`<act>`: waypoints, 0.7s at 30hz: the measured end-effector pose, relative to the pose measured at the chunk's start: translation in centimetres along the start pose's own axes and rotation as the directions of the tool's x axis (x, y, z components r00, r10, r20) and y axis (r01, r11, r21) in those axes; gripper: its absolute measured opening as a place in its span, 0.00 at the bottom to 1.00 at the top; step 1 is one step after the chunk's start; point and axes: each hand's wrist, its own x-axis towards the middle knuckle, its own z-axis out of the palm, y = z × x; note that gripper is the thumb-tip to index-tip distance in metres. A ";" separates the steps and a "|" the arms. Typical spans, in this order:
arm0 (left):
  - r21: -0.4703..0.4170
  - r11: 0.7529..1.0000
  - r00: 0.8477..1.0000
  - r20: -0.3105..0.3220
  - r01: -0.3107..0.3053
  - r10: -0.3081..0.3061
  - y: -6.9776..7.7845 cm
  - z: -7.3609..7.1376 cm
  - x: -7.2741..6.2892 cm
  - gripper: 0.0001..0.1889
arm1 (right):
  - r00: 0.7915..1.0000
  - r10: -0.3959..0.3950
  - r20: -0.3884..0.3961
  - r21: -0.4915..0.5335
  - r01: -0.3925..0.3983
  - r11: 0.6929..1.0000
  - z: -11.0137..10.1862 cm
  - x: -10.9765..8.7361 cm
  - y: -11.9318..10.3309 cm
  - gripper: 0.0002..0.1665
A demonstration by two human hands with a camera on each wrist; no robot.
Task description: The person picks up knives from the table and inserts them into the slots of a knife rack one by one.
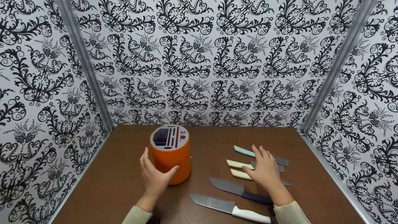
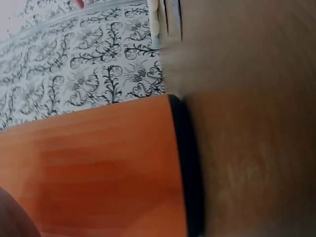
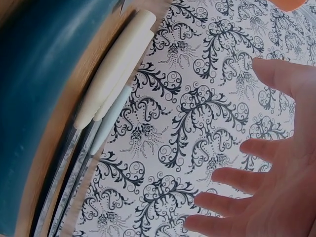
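An orange round knife block [image 1: 172, 163] with a grey slotted top stands left of centre. Around its near left side is my left hand [image 1: 155, 177], thumb and fingers spread; whether they touch it I cannot tell. The left wrist view shows the block's orange wall [image 2: 98, 163] close up. Over the knives at right hovers my right hand [image 1: 266, 169], fingers apart and holding nothing. Under or beside it lie a light-blue-handled knife [image 1: 244, 151] and two cream-handled knives [image 1: 238, 164], their blades partly hidden. Nearer lie a dark-blue-handled knife [image 1: 228, 186] and a white-handled knife [image 1: 214, 203].
A brown tabletop [image 1: 124, 193] carries everything. Black-and-white patterned walls [image 1: 199, 62] enclose it at the back and sides, with grey metal posts [image 1: 339, 62] at the corners. The two nearer knives point their blades left, toward the block's front.
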 end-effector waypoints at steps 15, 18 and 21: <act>-0.043 0.987 0.986 0.082 0.152 -0.148 -1.4 2.5 0.8 0.76 | 0.999 0.004 0.052 0.033 -0.005 0.999 0.0 -0.3 -0.3 0.57; -0.055 0.986 0.986 0.062 0.156 -0.153 -1.9 2.7 0.8 0.76 | 0.998 -0.020 0.066 0.020 0.018 1.000 0.3 -0.4 -0.5 0.54; -0.070 0.986 0.988 0.027 0.150 -0.149 -2.4 2.8 0.8 0.76 | 0.995 -0.039 0.091 0.023 0.038 0.999 0.6 -0.4 -0.7 0.48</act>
